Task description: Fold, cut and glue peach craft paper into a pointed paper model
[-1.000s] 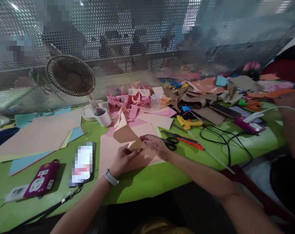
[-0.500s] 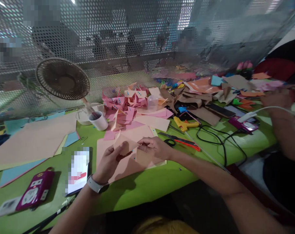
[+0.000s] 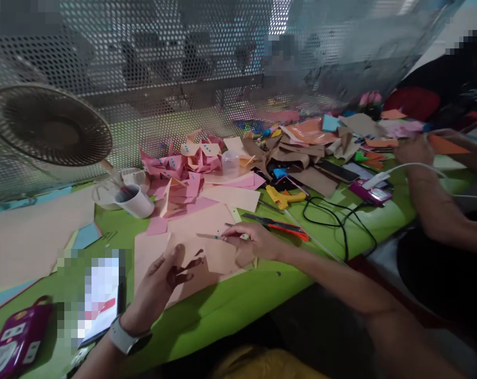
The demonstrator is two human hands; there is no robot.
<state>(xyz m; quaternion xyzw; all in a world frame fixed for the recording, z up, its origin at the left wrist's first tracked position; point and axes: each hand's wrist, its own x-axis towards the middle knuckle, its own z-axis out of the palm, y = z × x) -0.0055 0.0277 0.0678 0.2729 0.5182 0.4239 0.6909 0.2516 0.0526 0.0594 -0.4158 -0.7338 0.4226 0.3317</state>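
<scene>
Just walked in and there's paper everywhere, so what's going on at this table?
A person at a green table is working a folded peach paper piece. The left hand holds its near edge while the right hand presses the far edge down onto the peach sheet beneath. Scissors and a yellow glue gun lie just beyond. At the right, another person's hand holds orange paper.

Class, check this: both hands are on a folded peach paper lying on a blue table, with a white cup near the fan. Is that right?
Not quite. The table is green, not blue, as the head view shows. The rest holds: the left hand and right hand are on the folded peach paper, and a white cup stands near the fan.
</scene>
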